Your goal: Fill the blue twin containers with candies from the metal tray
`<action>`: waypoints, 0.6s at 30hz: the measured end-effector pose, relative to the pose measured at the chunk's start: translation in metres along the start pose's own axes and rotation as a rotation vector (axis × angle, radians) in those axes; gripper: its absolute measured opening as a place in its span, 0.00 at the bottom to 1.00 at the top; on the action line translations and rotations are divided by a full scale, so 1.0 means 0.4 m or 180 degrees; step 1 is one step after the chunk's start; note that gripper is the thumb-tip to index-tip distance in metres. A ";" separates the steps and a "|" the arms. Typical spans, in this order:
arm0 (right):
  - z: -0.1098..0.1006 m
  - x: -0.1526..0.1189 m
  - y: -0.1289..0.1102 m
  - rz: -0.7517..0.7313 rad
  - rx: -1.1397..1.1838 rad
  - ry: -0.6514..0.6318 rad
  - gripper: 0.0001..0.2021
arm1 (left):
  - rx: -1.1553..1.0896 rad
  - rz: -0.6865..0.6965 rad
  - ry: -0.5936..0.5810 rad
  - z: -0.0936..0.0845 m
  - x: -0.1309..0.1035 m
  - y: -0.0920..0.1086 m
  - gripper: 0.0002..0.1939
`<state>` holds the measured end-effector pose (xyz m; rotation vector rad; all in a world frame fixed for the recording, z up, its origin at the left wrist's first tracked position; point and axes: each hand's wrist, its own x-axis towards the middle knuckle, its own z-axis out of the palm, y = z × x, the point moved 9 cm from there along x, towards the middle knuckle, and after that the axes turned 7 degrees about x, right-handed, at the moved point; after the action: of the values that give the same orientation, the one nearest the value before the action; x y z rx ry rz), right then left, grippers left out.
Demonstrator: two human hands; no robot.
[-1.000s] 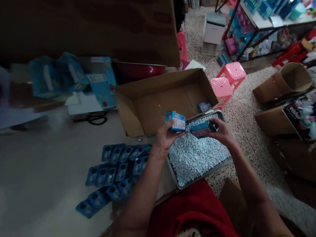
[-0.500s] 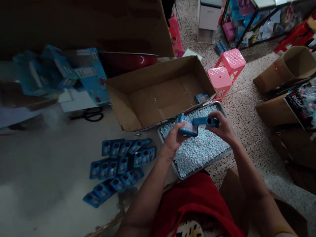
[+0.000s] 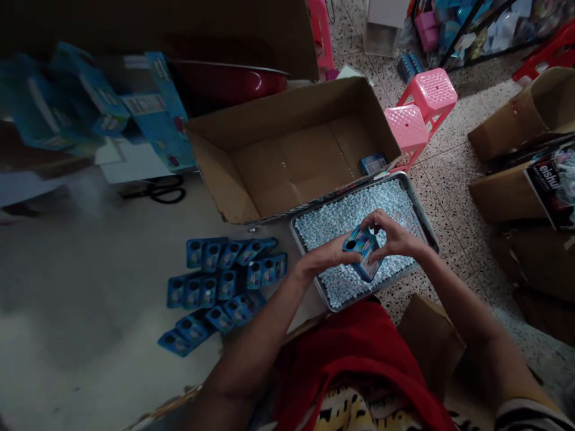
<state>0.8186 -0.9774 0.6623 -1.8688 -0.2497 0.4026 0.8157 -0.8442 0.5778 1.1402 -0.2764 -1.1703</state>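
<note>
Small blue printed boxes are between my two hands above the tray, one with a round dark hole facing up; whether one or two are there I cannot tell. My left hand grips them from the left, its thumb along the near side. Curled around the right edge, my right hand has its fingers and thumb on the boxes too. Below lies a metal tray filled with small pale blue and white pellets. Several similar blue boxes lie in overlapping rows on the table to the left.
An open cardboard box stands beyond the tray, with a small blue box in its right corner. Black scissors lie near larger blue cartons. Pink stools and cardboard cartons stand on the floor at right.
Both hands have moved down and nearer my body. The two boxes, held apart at an angle before, are now brought together and turned so a hole faces up.
</note>
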 end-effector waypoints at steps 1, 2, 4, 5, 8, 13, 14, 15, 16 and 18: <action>0.010 -0.014 0.025 0.0091 0.0173 0.0063 0.37 | 0.0116 -0.0020 -0.0228 0.014 -0.009 -0.006 0.47; 0.022 -0.026 0.050 0.0181 0.0377 0.0107 0.37 | 0.0236 -0.0015 -0.0335 0.021 -0.018 -0.012 0.49; 0.047 -0.041 0.093 0.0337 0.0809 0.0181 0.37 | 0.0512 -0.0004 -0.0122 0.004 -0.035 -0.023 0.52; 0.057 -0.043 0.110 0.0397 0.0996 0.0251 0.38 | 0.0678 -0.0028 0.0132 -0.015 -0.043 -0.028 0.52; 0.066 -0.040 0.141 0.0484 0.1161 0.0562 0.44 | 0.1083 -0.0134 0.0730 -0.063 -0.060 -0.035 0.49; 0.104 -0.022 0.171 0.0841 0.1487 0.0183 0.52 | 0.1426 -0.0177 0.0590 -0.061 -0.052 -0.017 0.44; 0.115 -0.021 0.179 0.0945 0.1616 0.0053 0.50 | 0.1439 -0.0209 0.0528 -0.058 -0.056 -0.017 0.42; 0.124 -0.022 0.186 0.1018 0.1723 -0.0045 0.48 | 0.1395 -0.0255 0.0467 -0.057 -0.064 -0.021 0.42; 0.132 -0.023 0.190 0.1038 0.1822 -0.0119 0.46 | 0.1255 -0.0312 0.0386 -0.055 -0.074 -0.029 0.42; 0.148 -0.026 0.185 0.0908 0.2132 -0.0218 0.46 | 0.0679 -0.0421 0.0200 -0.053 -0.097 -0.056 0.44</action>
<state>0.7837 -0.9539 0.5768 -1.2295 0.1059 0.6543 0.8007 -0.7990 0.5640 1.3969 -0.2859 -1.2397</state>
